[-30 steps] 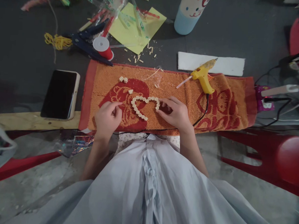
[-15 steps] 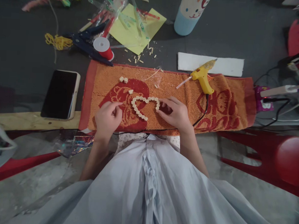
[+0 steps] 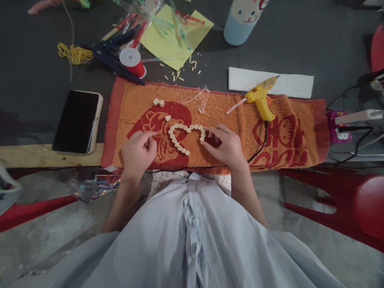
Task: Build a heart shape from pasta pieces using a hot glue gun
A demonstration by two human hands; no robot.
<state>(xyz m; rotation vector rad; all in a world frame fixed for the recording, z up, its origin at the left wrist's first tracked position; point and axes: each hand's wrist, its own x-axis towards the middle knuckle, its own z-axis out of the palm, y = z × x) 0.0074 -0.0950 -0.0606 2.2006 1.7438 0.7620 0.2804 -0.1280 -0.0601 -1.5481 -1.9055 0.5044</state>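
Observation:
A partial heart outline of small cream pieces (image 3: 174, 139) lies on the orange and red towel (image 3: 210, 157), with a gap at its lower right side. My right hand (image 3: 224, 146) is at the right end of the outline, thumb and forefinger closed around its side near the edge. To the left of the heart my left hand (image 3: 139, 152) rests on the towel, fingers curled with the forefinger against the thumb; anything between them is too small to see. Small cream clusters (image 3: 158, 102) lie above, and another one (image 3: 167, 118) sits nearer the heart.
A yellow glue gun (image 3: 260, 98) lies partly on a white strip (image 3: 296, 85), its cord crossing the towel. Around the towel are a phone (image 3: 76, 122), a red thread spool (image 3: 133, 62), dark blue pliers (image 3: 113, 60), yellow paper (image 3: 174, 37) and a bottle (image 3: 245, 21).

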